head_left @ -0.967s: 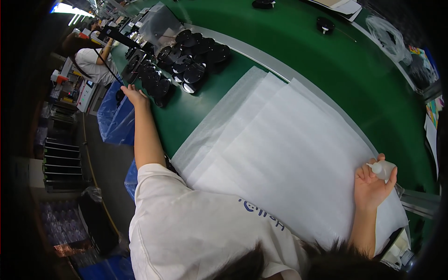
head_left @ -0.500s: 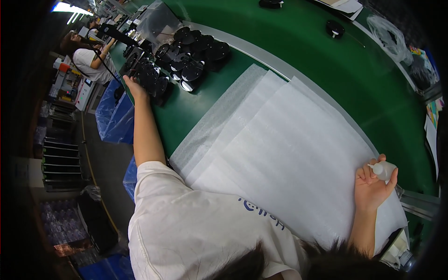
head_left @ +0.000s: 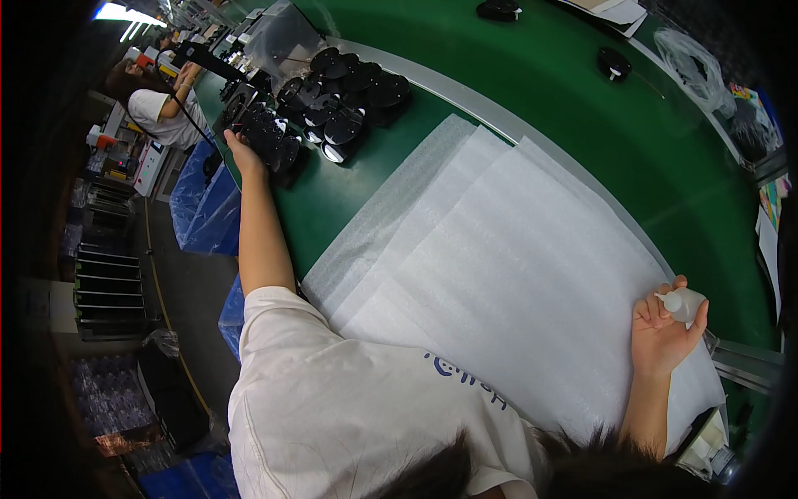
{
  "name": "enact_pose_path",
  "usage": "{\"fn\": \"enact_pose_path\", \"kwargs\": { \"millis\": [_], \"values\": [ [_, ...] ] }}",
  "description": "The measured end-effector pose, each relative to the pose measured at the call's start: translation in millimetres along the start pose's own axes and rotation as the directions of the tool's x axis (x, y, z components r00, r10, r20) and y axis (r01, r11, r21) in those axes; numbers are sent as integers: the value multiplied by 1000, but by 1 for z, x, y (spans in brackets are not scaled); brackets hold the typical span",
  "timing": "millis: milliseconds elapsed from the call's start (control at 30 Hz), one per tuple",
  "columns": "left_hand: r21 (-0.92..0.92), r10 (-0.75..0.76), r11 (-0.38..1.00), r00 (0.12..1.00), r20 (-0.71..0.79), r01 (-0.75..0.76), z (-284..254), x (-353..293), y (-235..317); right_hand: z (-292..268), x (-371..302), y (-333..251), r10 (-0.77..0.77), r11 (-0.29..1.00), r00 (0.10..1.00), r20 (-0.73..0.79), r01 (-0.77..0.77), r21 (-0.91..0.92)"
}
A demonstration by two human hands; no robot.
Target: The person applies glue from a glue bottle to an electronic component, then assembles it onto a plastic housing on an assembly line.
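Observation:
My right hand (head_left: 662,333) is closed around a small whitish squeeze bottle (head_left: 683,305) with a narrow nozzle, held above the right end of the white foam sheets (head_left: 507,274). Those thin sheets lie overlapping across the green table in front of me. My left arm stretches far to the left, where my left hand (head_left: 243,156) is at the edge of a cluster of glossy black round parts (head_left: 268,137). Its fingers are mostly hidden among or behind the dark parts, so what they grip does not show. More black discs (head_left: 342,125) stand crowded just to the right.
Beyond a metal rail runs a green belt (head_left: 532,75) carrying a black round part (head_left: 613,63) and another (head_left: 499,9). A clear plastic bin (head_left: 283,37) stands behind the discs. Blue plastic-lined containers (head_left: 204,204) are at the left. A co-worker (head_left: 158,108) sits farther off.
The black parts on the green belt have shifted to the right. My left hand has moved very slightly; my right hand and bottle stay put. The co-worker's hands have risen.

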State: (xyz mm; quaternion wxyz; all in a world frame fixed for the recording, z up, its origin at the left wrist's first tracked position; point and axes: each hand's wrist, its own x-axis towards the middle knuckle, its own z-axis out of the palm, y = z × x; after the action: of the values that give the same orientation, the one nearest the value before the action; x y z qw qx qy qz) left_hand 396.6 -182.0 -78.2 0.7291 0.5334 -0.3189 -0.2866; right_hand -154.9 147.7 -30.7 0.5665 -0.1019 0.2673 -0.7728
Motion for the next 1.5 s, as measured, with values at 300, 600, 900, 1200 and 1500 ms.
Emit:
{"fn": "enact_pose_path", "kwargs": {
  "millis": [300, 600, 900, 1200, 1500],
  "values": [
    [-63, -22, 998, 998, -60, 18, -8, -40, 5, -1, 0, 0, 5, 1000, 1000, 3, -5, -8],
    [38, -74, 997, 988, 136, 69, -3, -86, 27, 0, -2, -1, 3, 1000, 1000, 1, -3, -9],
    [-10, -32, 999, 996, 81, 33, 7, -76, 19, 1, -3, 0, -2, 1000, 1000, -17, 2, 8],
    [665, 480, 571, 853, 205, -481, 10, -78, 46, 0, 1, 0, 12, 999, 1000, -22, -12, 42],
    [-222, 338, 223, -138, 931, -949, 262, -244, 89, -9, 0, -2, 6, 999, 1000, -10, -5, 37]
  ]
}}
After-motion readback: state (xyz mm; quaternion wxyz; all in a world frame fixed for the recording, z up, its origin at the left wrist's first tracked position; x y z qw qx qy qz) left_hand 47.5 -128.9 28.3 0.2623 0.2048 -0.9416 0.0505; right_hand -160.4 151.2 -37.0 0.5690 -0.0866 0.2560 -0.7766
